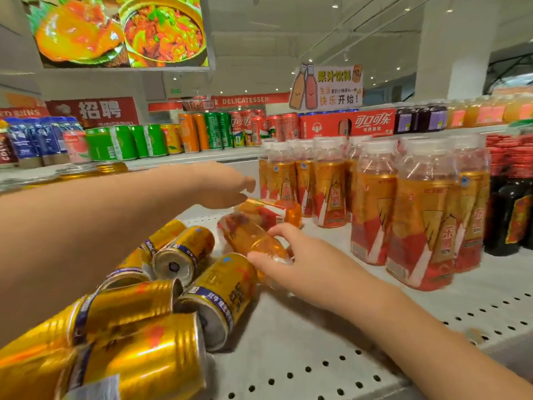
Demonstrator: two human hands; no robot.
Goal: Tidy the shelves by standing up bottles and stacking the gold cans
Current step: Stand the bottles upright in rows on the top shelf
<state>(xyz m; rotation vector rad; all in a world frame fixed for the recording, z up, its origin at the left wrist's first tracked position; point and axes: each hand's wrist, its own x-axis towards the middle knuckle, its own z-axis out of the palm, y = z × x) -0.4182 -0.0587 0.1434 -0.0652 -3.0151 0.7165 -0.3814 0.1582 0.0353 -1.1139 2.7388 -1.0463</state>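
Two orange drink bottles lie on their sides on the white perforated shelf [317, 342]. My right hand [291, 255] closes around the neck end of the nearer fallen bottle [245, 232]. My left hand [227, 183] reaches, fingers apart, just above the farther fallen bottle [268, 210], not touching it that I can see. Several gold cans [184, 249] lie tumbled in a heap at the lower left. Several upright orange bottles [403, 203] stand in rows on the right.
Dark bottles [507, 209] with red caps stand at the far right. A higher back shelf holds rows of green, orange and red cans [213, 134] and a red cola carton [346, 122]. A paper juice sign [326, 88] stands above it.
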